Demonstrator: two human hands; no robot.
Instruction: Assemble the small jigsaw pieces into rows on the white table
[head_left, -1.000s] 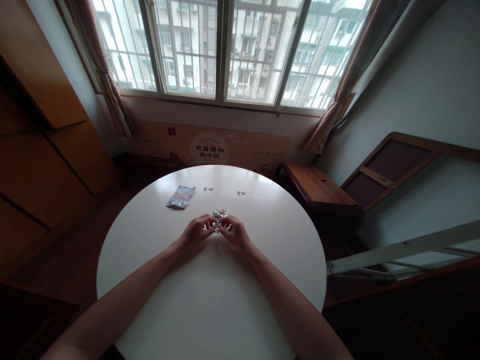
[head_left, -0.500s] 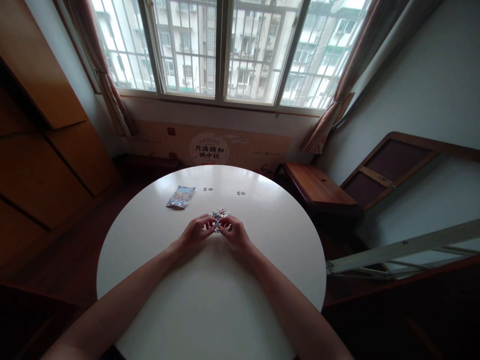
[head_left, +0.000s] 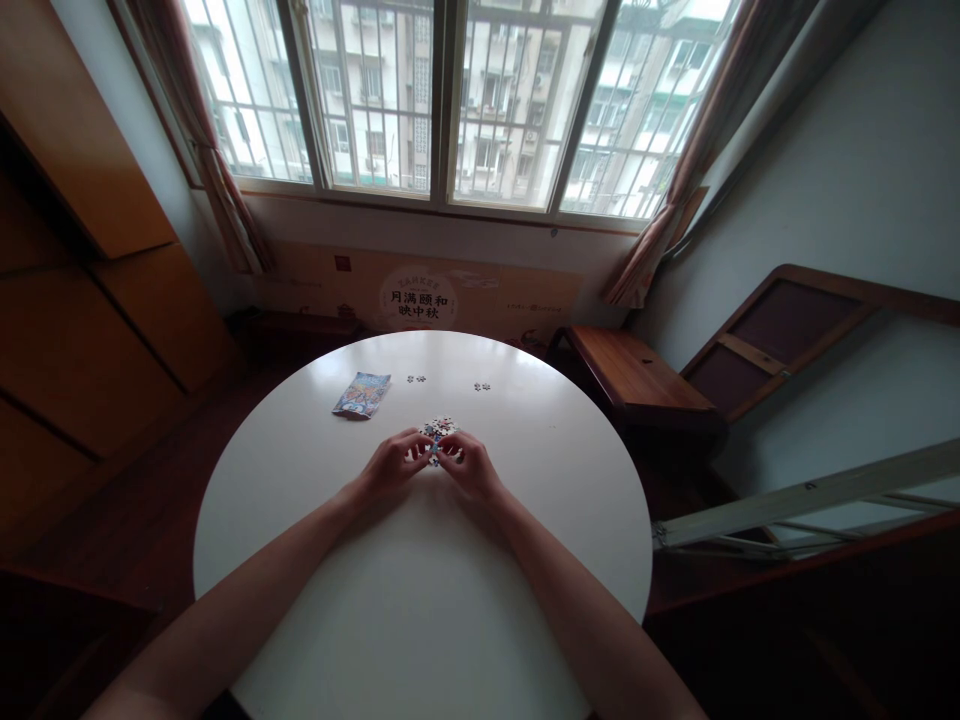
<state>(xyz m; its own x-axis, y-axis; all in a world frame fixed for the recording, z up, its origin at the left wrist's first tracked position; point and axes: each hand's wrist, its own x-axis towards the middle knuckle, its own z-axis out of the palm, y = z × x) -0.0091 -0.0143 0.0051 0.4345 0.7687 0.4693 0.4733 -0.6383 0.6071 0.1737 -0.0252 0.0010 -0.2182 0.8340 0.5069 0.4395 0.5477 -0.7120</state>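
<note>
Both hands meet at the middle of a white round table (head_left: 420, 590), over a small heap of jigsaw puzzle pieces (head_left: 442, 425). My left hand (head_left: 395, 457) is closed, thumb and fingertips pinching a small bluish puzzle piece (head_left: 435, 447) from the left. From the right, my right hand (head_left: 470, 462) pinches at the same spot, its fingers curled. Whether one piece or two joined pieces lie between the fingertips is too small to tell. The lower part of the heap is partly hidden behind the hands.
A colourful printed packet (head_left: 362, 395) lies left of the heap. Two small groups of puzzle pieces, one at back left (head_left: 415, 379) and one at back right (head_left: 482, 387), lie toward the far edge. A wooden bench (head_left: 637, 370) stands beyond the table at the right.
</note>
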